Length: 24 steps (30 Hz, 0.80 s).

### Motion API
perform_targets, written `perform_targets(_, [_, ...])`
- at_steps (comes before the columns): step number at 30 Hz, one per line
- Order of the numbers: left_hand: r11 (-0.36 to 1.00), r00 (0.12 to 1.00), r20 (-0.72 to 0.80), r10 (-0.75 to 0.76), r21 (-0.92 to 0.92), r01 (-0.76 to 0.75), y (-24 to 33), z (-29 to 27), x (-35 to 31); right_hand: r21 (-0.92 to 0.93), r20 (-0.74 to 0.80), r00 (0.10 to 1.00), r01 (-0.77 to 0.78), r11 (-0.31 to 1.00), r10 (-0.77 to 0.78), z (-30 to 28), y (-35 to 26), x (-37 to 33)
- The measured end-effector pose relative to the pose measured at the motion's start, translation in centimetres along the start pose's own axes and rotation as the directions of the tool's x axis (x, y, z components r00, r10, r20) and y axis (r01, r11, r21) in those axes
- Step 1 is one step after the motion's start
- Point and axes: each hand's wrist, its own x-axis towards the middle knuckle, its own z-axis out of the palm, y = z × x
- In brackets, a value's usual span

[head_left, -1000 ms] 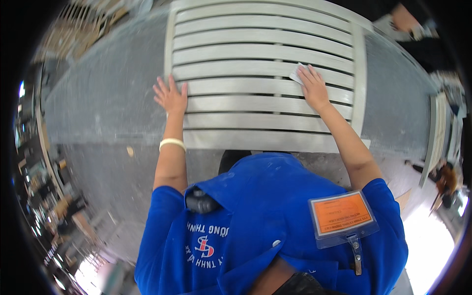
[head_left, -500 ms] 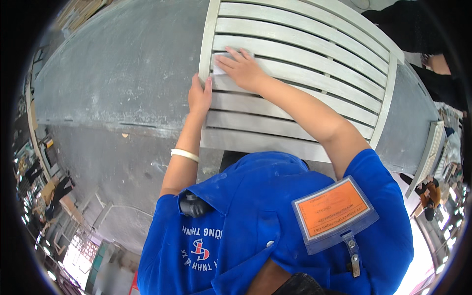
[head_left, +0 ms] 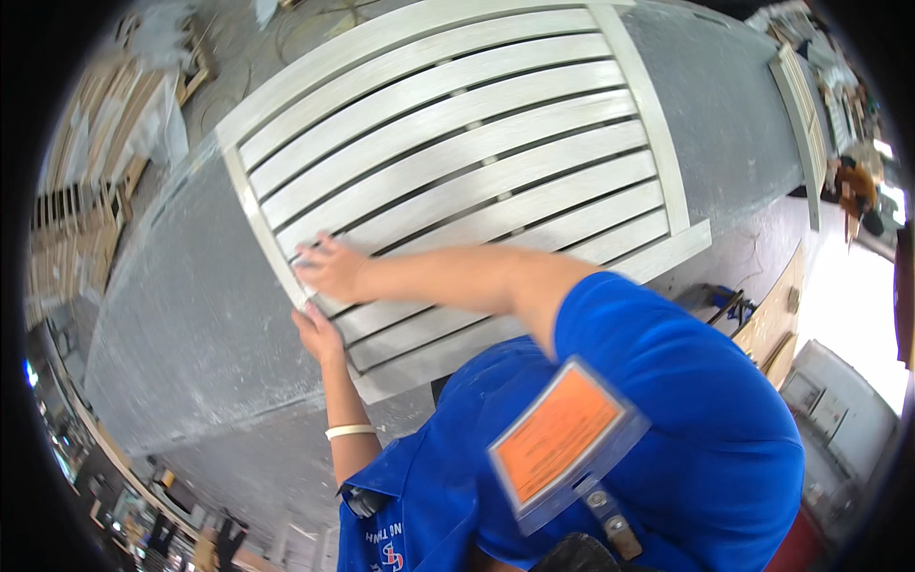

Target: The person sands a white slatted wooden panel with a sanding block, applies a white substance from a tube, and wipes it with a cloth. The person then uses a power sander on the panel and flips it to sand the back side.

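Observation:
A pale, whitish slatted wooden panel point(head_left: 477, 153) with a frame round its slats lies flat on a grey work table. My left hand point(head_left: 319, 334) grips the panel's left side rail near its near corner, thumb on top. Just beyond it, my right hand point(head_left: 332, 269) presses down on the slats beside the same rail, blurred by motion. A small white sheet shows under that hand in the earlier frame; now the hand and blur mostly hide it.
The grey table point(head_left: 210, 334) extends past the panel on both sides. Wooden slatted pieces point(head_left: 95, 162) are piled at the far left. Another slatted panel point(head_left: 801, 124) stands at the table's right end. A person point(head_left: 858, 191) is beyond it.
The view has swung to the right, so the panel appears turned and further left. My right hand has come nearer along the rail, closer to my left hand, which keeps its grip.

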Motion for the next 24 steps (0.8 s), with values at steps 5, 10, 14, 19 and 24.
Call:
perform_targets(5, [0.997,0.998,-0.065,0.017,0.073,-0.012,-0.9,0.1,0.7,0.003,0.086,0.991,0.102,0.995,-0.102,0.1,0.2,-0.8])
perform_targets(10, [0.915,0.98,-0.198,0.024,0.399,0.058,1.2,0.5,0.1,0.16,0.151,0.96,-0.26,0.952,0.237,-4.5,5.5,-10.5])
perform_targets(14, [0.791,0.921,-0.238,0.31,0.601,-0.111,7.2,4.2,-0.4,-0.03,0.132,0.898,-0.419,0.908,0.419,-13.3,11.9,-20.1])
perform_targets(19, [0.762,0.872,0.04,0.488,0.468,-0.448,18.1,13.0,0.1,-0.046,-0.246,0.705,-0.694,0.719,0.665,-21.7,19.7,-33.1])
perform_targets(24, [0.7,0.851,0.135,0.508,0.512,-0.498,23.5,17.0,-0.8,-0.026,-0.37,0.408,-0.903,0.43,0.835,-24.1,22.9,-41.2])
